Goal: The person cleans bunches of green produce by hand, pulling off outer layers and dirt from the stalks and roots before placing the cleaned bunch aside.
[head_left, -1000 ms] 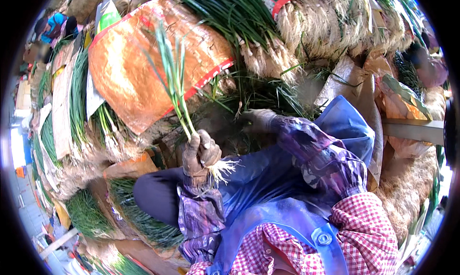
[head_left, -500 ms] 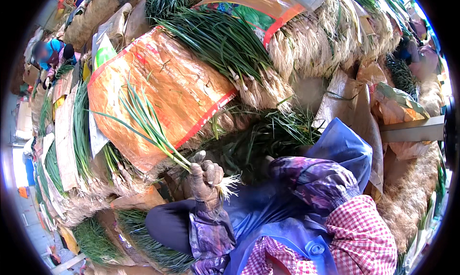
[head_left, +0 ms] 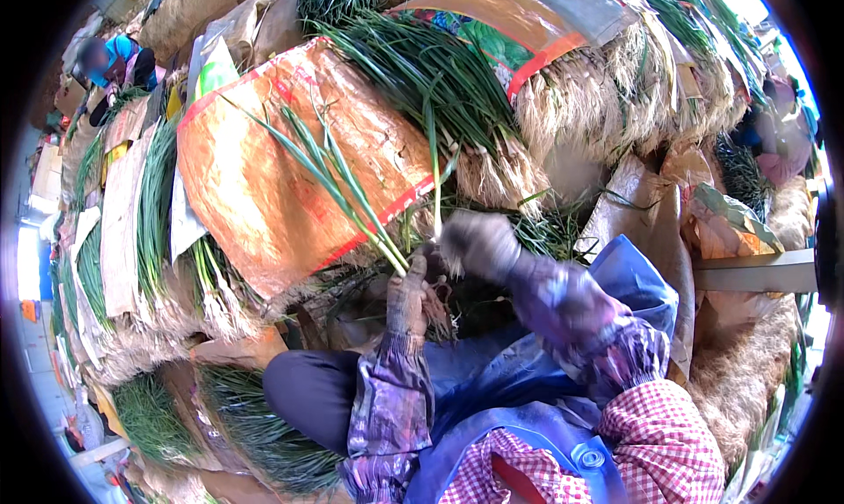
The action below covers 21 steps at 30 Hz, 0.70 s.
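My left hand (head_left: 409, 302), in a soiled glove, is closed around a few green onions (head_left: 369, 227). Their leaves point up and left, and pale roots hang below the fist. Close beside it on the right, my gloved right hand (head_left: 479, 245) is smeared by motion, so its fingers cannot be made out. A single green onion (head_left: 437, 192) stands upright between the two hands. Its lower end meets the hands, but which one grips it is hidden.
An orange woven sack (head_left: 299, 170) lies ahead, with a heap of green onions (head_left: 422, 73) beside it. More rooty bundles (head_left: 571, 100) line the back right. A wooden bar (head_left: 756, 271) juts in at right. Another person (head_left: 123, 65) sits far left.
My right hand has come up from beside my lap to my left hand. The left hand has shifted slightly right, and a separate upright onion now shows between them.
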Available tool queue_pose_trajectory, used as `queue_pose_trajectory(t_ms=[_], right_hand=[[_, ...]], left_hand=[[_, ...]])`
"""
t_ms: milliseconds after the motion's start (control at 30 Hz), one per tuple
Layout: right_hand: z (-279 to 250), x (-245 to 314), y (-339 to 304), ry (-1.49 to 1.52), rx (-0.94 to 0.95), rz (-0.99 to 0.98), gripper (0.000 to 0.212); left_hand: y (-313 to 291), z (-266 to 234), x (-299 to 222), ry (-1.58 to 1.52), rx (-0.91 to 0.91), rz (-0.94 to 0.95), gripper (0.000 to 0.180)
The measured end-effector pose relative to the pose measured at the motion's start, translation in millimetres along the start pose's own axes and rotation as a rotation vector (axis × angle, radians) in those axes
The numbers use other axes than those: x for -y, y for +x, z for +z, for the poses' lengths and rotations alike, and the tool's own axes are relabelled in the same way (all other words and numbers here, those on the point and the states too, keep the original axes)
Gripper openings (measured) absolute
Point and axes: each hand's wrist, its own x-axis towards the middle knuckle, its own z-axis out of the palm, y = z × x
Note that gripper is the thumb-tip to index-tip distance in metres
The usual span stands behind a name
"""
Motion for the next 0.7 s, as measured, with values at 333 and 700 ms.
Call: queue_pose_trajectory(t_ms=[333,700], right_hand=[[14,-17,-20,-0.103,0.318,0.053,0.027],[1,-59,41,-0.237,0.102,0.451,0.037]], left_hand=[[-17,18,31,-0.282,0.232,-0.114,0.025],[-21,-17,-6,-0.701,0.624,0.488,0.026]])
